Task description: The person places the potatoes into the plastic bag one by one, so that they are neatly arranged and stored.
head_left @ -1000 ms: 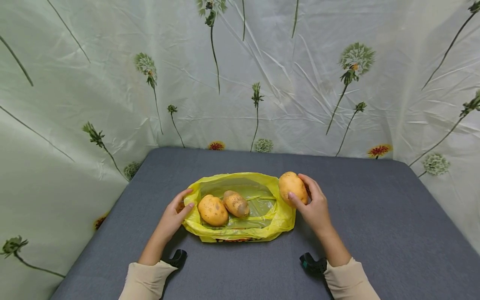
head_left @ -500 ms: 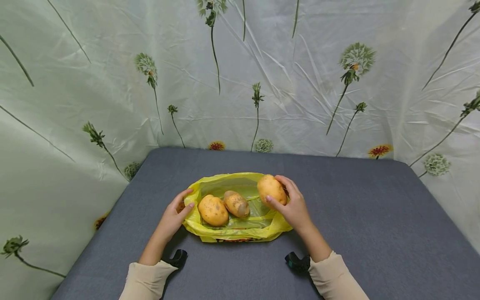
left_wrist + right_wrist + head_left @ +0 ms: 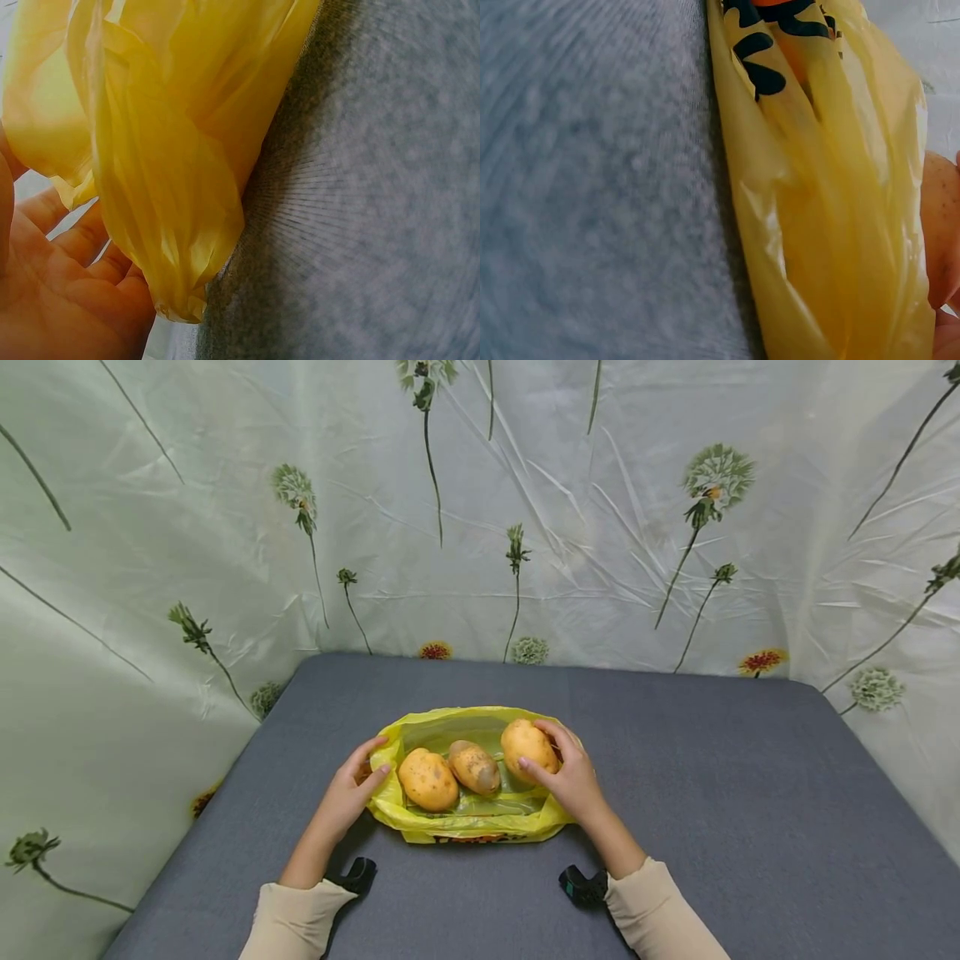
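Note:
A yellow plastic bag (image 3: 480,831) lies on the table with its mouth held wide. Inside it, toward the left, a large potato (image 3: 427,780) rests beside a smaller, browner potato (image 3: 474,767). My left hand (image 3: 351,785) holds the bag's left end, thumb and index finger at the rim; in the left wrist view its other fingers lie behind the yellow plastic (image 3: 172,172). With thumb and fingers my right hand (image 3: 573,777) grips a third potato (image 3: 528,750) over the right part of the bag's mouth. That potato (image 3: 939,225) shows partly past the bag's edge in the right wrist view.
The table has a blue-grey cloth cover (image 3: 712,793). Behind and to the left hangs a pale curtain (image 3: 600,510) printed with flowers. Black wrist straps (image 3: 585,887) sit below both hands. Dark print marks the bag's front.
My right hand has moved left with its potato, from the bag's right edge to over the opening, and slightly lower. My left hand and the other two potatoes stay in place.

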Action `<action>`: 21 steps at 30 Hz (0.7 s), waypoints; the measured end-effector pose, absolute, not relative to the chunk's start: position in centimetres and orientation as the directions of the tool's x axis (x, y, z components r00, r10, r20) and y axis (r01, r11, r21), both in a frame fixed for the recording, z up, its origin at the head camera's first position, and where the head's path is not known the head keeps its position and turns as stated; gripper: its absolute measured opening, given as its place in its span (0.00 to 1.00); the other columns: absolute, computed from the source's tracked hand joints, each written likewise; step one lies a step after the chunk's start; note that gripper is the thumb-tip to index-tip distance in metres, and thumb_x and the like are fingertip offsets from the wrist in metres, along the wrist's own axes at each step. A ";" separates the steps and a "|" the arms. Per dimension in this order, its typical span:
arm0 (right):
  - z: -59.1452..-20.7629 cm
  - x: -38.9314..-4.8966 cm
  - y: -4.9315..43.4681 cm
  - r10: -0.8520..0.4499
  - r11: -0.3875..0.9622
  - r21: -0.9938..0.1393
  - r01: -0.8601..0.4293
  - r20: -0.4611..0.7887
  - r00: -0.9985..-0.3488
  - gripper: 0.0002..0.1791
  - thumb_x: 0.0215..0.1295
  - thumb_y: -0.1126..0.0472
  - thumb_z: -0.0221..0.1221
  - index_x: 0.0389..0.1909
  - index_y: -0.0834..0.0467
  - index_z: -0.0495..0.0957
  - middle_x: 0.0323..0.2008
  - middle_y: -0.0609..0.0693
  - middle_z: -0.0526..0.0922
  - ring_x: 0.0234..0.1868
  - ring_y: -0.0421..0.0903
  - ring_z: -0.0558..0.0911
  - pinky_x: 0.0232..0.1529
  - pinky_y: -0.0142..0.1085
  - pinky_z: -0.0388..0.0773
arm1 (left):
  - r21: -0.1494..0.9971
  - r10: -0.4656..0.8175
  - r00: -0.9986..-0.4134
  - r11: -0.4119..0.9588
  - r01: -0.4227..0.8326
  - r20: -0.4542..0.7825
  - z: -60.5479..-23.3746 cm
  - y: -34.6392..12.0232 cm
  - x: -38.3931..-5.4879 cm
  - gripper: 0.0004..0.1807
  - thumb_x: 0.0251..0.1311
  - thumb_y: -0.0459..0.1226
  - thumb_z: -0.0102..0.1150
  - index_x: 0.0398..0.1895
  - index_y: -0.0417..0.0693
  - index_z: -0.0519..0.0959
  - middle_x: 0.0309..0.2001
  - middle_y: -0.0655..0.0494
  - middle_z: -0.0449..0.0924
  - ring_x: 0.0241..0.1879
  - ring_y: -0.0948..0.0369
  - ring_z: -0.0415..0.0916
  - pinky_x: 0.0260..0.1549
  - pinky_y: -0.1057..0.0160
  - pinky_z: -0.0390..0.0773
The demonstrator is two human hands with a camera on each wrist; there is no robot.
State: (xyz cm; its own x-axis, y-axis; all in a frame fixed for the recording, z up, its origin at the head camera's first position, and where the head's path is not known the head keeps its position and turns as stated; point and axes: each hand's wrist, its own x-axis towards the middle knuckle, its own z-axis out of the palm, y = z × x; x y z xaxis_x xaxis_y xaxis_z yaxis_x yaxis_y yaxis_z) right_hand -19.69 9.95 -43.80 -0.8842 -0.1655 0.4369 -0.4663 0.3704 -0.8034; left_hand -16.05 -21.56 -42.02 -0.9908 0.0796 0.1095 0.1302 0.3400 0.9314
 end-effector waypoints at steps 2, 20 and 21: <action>-44.1 -19.9 9.9 -0.176 0.361 -0.815 -0.453 0.417 -0.892 0.30 0.51 0.63 0.66 0.55 0.63 0.68 0.52 0.60 0.71 0.49 0.54 0.71 0.43 0.50 0.69 | 0.930 0.075 -0.991 0.346 0.127 0.107 -41.7 -21.4 -15.9 0.25 0.63 0.31 0.49 0.63 0.36 0.59 0.61 0.39 0.59 0.44 0.51 0.65 0.38 0.66 0.67; -45.0 -20.0 9.6 -0.241 0.408 -0.804 -0.433 0.363 -0.900 0.30 0.51 0.55 0.65 0.55 0.57 0.69 0.51 0.52 0.72 0.48 0.48 0.72 0.44 0.46 0.69 | 0.928 0.083 -0.990 0.346 0.136 0.114 -41.6 -21.4 -15.8 0.25 0.63 0.31 0.49 0.62 0.35 0.59 0.61 0.38 0.59 0.46 0.51 0.63 0.39 0.67 0.66; -45.1 -20.0 9.6 -0.242 0.413 -0.802 -0.432 0.361 -0.901 0.30 0.51 0.55 0.65 0.55 0.57 0.69 0.52 0.52 0.72 0.48 0.48 0.72 0.45 0.46 0.69 | 0.928 0.082 -0.990 0.347 0.135 0.113 -41.5 -21.4 -15.8 0.25 0.63 0.31 0.49 0.62 0.35 0.59 0.61 0.39 0.59 0.46 0.51 0.63 0.39 0.67 0.66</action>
State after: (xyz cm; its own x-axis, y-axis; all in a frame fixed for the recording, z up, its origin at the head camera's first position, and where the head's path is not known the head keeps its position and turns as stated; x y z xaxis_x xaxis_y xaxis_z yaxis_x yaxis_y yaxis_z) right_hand -20.02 9.64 -45.06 -0.9007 -0.2422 0.3606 -0.4320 0.4125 -0.8020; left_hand -15.80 -21.39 -41.55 -0.9901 0.0822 0.1133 0.1351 0.3472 0.9280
